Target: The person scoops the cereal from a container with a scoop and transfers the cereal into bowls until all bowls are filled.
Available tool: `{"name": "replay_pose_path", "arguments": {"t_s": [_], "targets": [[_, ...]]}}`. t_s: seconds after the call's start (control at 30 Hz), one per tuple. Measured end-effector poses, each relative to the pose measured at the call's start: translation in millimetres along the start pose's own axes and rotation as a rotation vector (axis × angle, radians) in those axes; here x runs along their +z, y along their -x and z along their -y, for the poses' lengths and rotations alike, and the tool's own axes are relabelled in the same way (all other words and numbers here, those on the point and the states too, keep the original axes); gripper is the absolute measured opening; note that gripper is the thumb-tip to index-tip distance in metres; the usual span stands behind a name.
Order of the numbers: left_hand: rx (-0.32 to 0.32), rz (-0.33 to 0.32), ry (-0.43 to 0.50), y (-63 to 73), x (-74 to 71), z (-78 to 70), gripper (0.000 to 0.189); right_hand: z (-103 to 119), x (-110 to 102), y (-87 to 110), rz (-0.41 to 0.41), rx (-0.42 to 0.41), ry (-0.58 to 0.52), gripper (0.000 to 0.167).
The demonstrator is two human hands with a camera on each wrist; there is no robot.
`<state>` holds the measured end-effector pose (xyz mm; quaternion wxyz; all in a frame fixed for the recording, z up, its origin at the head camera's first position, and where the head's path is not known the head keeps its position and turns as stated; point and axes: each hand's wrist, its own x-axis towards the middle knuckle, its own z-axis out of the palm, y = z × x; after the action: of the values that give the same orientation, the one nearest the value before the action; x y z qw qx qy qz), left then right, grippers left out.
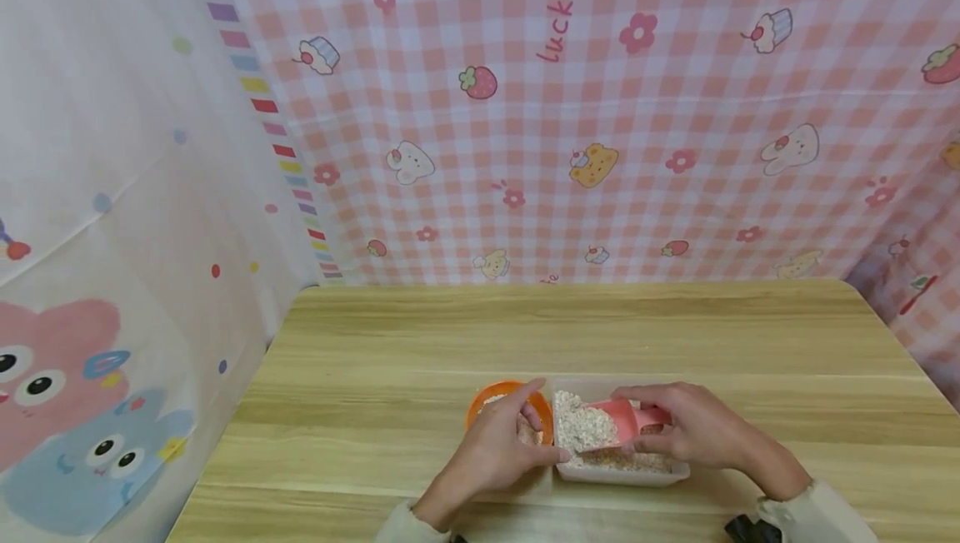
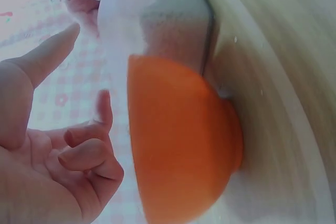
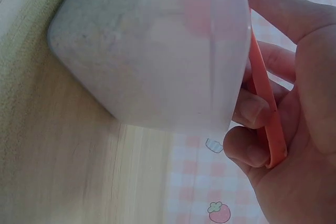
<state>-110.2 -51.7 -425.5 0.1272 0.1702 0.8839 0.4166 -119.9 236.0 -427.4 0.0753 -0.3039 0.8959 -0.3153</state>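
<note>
My right hand (image 1: 693, 418) grips the handle of a pink scoop (image 1: 628, 420) inside a translucent plastic container (image 1: 652, 478). Pale flakes, like oats (image 1: 576, 422), lie in the scoop and in the container's left side. Brownish grains (image 1: 637, 457) show at its front. Over an orange bowl (image 2: 178, 140) hovers my left hand (image 1: 491, 447), its thumb by the container's left wall and its other fingers loosely bent, holding nothing. Flakes and brownish contents show in the bowl, partly covered by that hand. In the right wrist view, fingers wrap the scoop's handle (image 3: 270, 108).
The bowl and container stand side by side near the front of a wood-grain table (image 1: 360, 393). A pink checked cloth (image 1: 540, 127) hangs behind the table, and a white cartoon-print cloth (image 1: 142, 160) hangs at the left.
</note>
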Motion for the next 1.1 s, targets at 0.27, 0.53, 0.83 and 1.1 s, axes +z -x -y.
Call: {"name": "replay_pose_path", "arguments": {"t_s": [0.27,0.53,0.83,1.1], "targets": [[0.000,-0.090,0.080,7.3,-15.3,12.0,0.078,-3,1,1.0,-0.020,0.004,-0.051,0.051],[0.024,-0.137,0.080,14.3,-28.6,28.5,0.077,-4,1,2.3,-0.025,0.000,-0.109,0.054],[0.003,-0.100,0.061,16.8,-38.0,45.7,0.080,-7,2,2.3,-0.014,-0.046,-0.237,0.049],[-0.068,-0.088,0.037,16.3,-39.8,53.4,0.089,-8,1,2.0,-0.016,-0.047,-0.282,0.050]]}}
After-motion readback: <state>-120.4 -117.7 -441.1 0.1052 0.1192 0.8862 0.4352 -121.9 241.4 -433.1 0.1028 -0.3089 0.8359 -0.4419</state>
